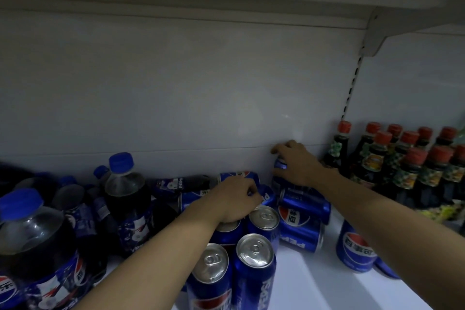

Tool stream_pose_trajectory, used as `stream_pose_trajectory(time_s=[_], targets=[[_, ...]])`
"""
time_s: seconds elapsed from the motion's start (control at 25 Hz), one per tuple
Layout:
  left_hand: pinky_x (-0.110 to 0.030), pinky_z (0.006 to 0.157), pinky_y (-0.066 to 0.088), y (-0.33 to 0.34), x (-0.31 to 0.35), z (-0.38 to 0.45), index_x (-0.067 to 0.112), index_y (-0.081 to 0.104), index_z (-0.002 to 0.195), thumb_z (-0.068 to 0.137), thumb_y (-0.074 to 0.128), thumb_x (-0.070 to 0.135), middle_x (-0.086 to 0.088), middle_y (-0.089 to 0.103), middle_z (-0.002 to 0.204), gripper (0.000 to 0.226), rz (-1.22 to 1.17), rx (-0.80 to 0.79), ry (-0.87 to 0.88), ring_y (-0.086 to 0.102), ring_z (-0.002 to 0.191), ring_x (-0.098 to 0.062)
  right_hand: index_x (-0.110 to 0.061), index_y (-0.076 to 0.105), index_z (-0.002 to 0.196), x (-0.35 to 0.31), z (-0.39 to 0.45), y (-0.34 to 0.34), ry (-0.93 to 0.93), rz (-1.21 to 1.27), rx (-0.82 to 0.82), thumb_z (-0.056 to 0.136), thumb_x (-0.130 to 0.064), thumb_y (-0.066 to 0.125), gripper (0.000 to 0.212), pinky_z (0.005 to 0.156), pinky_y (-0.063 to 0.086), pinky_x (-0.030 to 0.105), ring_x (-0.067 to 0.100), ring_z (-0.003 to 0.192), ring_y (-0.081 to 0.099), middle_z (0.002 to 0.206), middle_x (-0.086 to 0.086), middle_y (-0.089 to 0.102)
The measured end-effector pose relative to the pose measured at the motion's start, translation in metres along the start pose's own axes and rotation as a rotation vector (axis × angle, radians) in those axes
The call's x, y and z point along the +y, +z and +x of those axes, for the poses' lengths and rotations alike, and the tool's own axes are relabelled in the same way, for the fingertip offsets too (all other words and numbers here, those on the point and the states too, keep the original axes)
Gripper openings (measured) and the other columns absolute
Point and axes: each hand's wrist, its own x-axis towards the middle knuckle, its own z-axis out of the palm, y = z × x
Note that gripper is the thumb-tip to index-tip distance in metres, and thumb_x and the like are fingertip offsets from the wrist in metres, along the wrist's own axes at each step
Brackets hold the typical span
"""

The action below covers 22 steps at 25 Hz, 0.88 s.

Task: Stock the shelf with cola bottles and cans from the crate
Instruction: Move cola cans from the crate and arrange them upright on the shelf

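Note:
Blue cola cans (255, 267) stand upright in a group at the front middle of the white shelf (309, 282). Behind them more cans lie on their sides in a pile (300, 221). My right hand (294, 162) grips an upright blue can (278, 173) at the back of the shelf, against the rear panel. My left hand (236, 199) reaches over the standing cans, its fingers curled round a lying can (264, 195) in the pile. Cola bottles (125, 199) with blue caps crowd the left side. One more can (356, 250) stands alone under my right forearm.
Dark sauce bottles (412, 171) with red caps fill the shelf's right side, close to my right arm. The white rear panel (176, 95) rises behind everything. An upper shelf and its bracket (377, 35) hang overhead at the right. The crate is out of view.

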Motion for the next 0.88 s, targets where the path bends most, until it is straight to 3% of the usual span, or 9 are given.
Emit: stream_pose_trajectory(time_s=[0.08, 0.24, 0.4, 0.56, 0.68, 0.76, 0.84, 0.88], targets=[[-0.031, 0.084, 0.049, 0.0, 0.0, 0.001, 0.019, 0.063, 0.125, 0.1, 0.049, 0.041, 0.0, 0.066, 0.119, 0.036, -0.017, 0.0, -0.007, 0.061, 0.102, -0.015, -0.017, 0.055, 0.13, -0.02, 0.004, -0.002, -0.051, -0.013, 0.035, 0.094, -0.045, 0.062, 0.046, 0.092, 0.049, 0.04, 0.029, 0.115, 0.051, 0.127, 0.011, 0.053], [-0.03, 0.078, 0.049, 0.001, -0.001, 0.001, 0.02, 0.065, 0.118, 0.098, 0.051, 0.039, -0.001, 0.067, 0.113, 0.032, -0.035, 0.01, -0.015, 0.062, 0.095, -0.014, -0.007, 0.059, 0.103, -0.057, 0.016, 0.005, 0.057, -0.101, 0.044, 0.101, -0.034, 0.05, 0.028, 0.075, 0.045, 0.032, 0.027, 0.105, 0.056, 0.11, 0.014, 0.065], [-0.029, 0.074, 0.045, 0.001, -0.001, -0.001, 0.019, 0.067, 0.111, 0.096, 0.052, 0.035, -0.001, 0.067, 0.109, 0.026, -0.044, 0.045, 0.008, 0.061, 0.092, -0.014, -0.014, 0.057, 0.09, -0.06, 0.015, 0.012, 0.164, -0.243, -0.021, 0.093, -0.031, 0.055, 0.017, 0.084, 0.05, 0.041, 0.027, 0.115, 0.044, 0.097, 0.005, 0.061], [-0.04, 0.075, 0.053, -0.002, 0.007, -0.007, 0.02, 0.062, 0.089, 0.095, 0.053, 0.03, 0.004, 0.063, 0.09, 0.015, 0.007, 0.185, 0.093, 0.06, 0.081, -0.014, -0.011, 0.06, 0.104, -0.062, 0.015, 0.014, 0.044, -0.286, 0.124, 0.092, -0.026, 0.056, 0.02, 0.075, 0.038, 0.035, 0.029, 0.108, 0.051, 0.107, 0.01, 0.061], [-0.041, 0.079, 0.054, -0.018, 0.016, -0.016, 0.024, 0.065, 0.096, 0.092, 0.057, 0.035, 0.009, 0.065, 0.096, 0.014, 0.04, 0.323, 0.177, 0.06, 0.085, -0.011, -0.003, 0.056, 0.119, -0.073, 0.02, 0.015, 0.02, -0.052, -0.247, 0.098, -0.021, 0.054, 0.027, 0.078, 0.047, 0.033, 0.028, 0.105, 0.061, 0.12, 0.015, 0.062], [-0.035, 0.081, 0.053, -0.044, 0.021, -0.025, 0.028, 0.063, 0.104, 0.088, 0.064, 0.044, 0.012, 0.063, 0.1, 0.022, 0.048, 0.129, 0.123, 0.06, 0.09, -0.008, -0.002, 0.058, 0.12, -0.079, 0.02, 0.02, 0.093, 0.08, -0.407, 0.1, -0.022, 0.054, 0.028, 0.075, 0.05, 0.027, 0.025, 0.1, 0.062, 0.119, 0.014, 0.064], [-0.033, 0.088, 0.052, -0.063, 0.025, -0.035, 0.032, 0.059, 0.118, 0.082, 0.071, 0.05, 0.011, 0.063, 0.111, 0.042, 0.232, -0.231, 0.052, 0.061, 0.099, -0.011, -0.005, 0.053, 0.116, -0.078, 0.015, 0.029, 0.134, 0.231, -0.415, 0.096, -0.027, 0.064, 0.032, 0.065, 0.044, 0.024, 0.019, 0.091, 0.056, 0.107, 0.008, 0.06], [-0.035, 0.094, 0.051, -0.067, 0.028, -0.039, 0.033, 0.055, 0.128, 0.08, 0.074, 0.05, 0.01, 0.062, 0.121, 0.054, 0.322, -0.367, 0.037, 0.061, 0.106, -0.013, -0.007, 0.047, 0.118, -0.078, 0.012, 0.029, 0.177, 0.299, -0.396, 0.092, -0.03, 0.07, 0.042, 0.068, 0.043, 0.024, 0.018, 0.092, 0.054, 0.105, 0.007, 0.055]])
